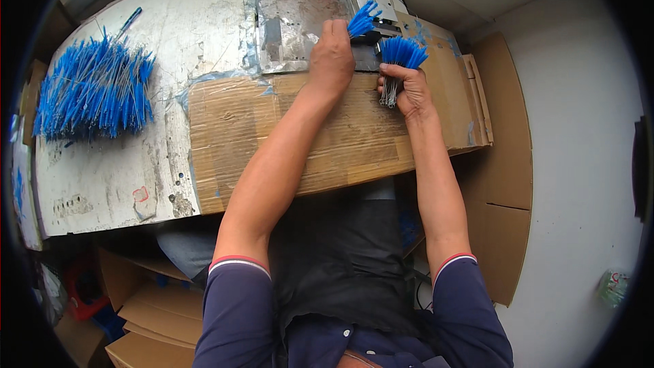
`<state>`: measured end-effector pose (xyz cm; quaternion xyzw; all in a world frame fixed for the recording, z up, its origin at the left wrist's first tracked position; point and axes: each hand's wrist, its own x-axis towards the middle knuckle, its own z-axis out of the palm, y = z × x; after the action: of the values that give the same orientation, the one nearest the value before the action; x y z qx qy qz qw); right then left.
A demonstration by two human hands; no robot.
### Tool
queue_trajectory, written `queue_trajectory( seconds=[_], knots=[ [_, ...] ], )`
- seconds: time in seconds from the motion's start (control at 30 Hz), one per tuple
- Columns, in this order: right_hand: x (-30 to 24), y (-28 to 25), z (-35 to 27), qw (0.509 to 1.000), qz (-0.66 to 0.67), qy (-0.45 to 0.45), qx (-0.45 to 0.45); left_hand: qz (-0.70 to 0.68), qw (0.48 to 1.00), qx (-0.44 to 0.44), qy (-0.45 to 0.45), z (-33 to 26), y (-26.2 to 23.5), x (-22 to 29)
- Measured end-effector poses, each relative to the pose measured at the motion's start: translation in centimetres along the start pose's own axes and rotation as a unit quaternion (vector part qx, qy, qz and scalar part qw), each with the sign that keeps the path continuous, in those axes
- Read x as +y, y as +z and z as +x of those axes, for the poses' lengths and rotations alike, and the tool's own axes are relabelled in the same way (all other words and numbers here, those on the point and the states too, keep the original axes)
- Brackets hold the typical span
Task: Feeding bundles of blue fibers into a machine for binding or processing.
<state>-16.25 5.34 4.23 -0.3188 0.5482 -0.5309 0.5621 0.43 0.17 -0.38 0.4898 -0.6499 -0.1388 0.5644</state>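
Note:
My right hand (pixel 414 93) is closed round a thick bunch of blue wire brushes (pixel 403 52). Their blue bristle ends fan out above the fist, and bare twisted-wire ends with small loops hang below it. To its left, my left hand (pixel 332 56) is closed over a metal plate (pixel 305 10), with its fingertips turned away from me. A smaller bunch of blue brushes (pixel 362 19) sticks out at those fingers, pointing up and right; the wire ends in the grip are hidden. The two bunches are apart.
A large heap of blue wire brushes (pixel 95 88) lies on the worn white table (pixel 163 170) at the left. Flattened cardboard (pixel 238 136) covers the table's front edge. A small metal device (pixel 375 1) with cables stands behind my hands. Cardboard boxes (pixel 157 320) sit below the table.

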Motion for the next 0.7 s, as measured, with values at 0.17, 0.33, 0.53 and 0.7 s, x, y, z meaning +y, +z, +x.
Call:
queue_trajectory(
  seconds=[0.17, 0.33, 0.53, 0.7],
  knots=[
    [0.1, 0.1, 0.2, 1.000, -0.005, 0.003, -0.006, -0.046, 0.999, 0.026, -0.004, 0.1, 0.2, -0.2],
    [0.0, 1.4, -0.3, 0.999, -0.035, -0.033, 0.012, -0.070, 0.997, 0.018, -0.004, 0.0, 0.3, -0.1],
    [-0.3, 1.9, -0.8, 0.996, -0.074, -0.024, -0.043, -0.157, 0.981, -0.095, -0.068, -0.2, 0.4, 1.3],
    [0.3, 2.0, -1.3, 0.998, -0.016, -0.048, -0.023, -0.127, 0.988, -0.070, -0.047, -0.3, 0.5, 1.0]
  ],
)
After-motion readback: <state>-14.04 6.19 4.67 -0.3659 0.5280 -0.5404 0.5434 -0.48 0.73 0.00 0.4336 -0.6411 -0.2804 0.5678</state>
